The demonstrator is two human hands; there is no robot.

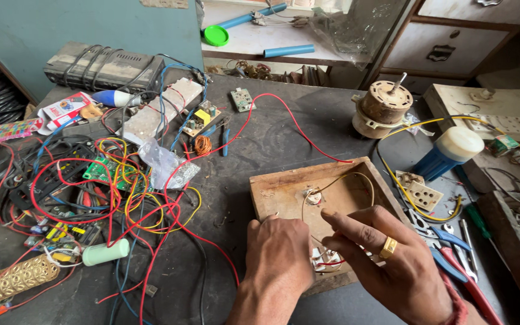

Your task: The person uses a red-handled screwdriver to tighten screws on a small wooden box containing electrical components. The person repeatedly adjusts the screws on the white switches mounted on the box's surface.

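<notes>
A shallow wooden box (278, 186) lies open on the dark workbench, with small white fittings and thin yellow wires (356, 177) inside. My left hand (279, 256) rests on the box's near edge, fingers curled and pinching a thin wire. My right hand (386, 262), wearing a gold ring, reaches into the box with its fingers pinched on a thin wire near a white fitting (314, 197). A red wire (284, 117) runs from the box's far rim across the bench.
A tangle of red, yellow and blue wires with circuit boards (100, 174) fills the left. A small motor (383, 108), a blue and white cylinder (449, 153), a white socket plate (422, 194), pliers and screwdrivers (458, 247) lie at right.
</notes>
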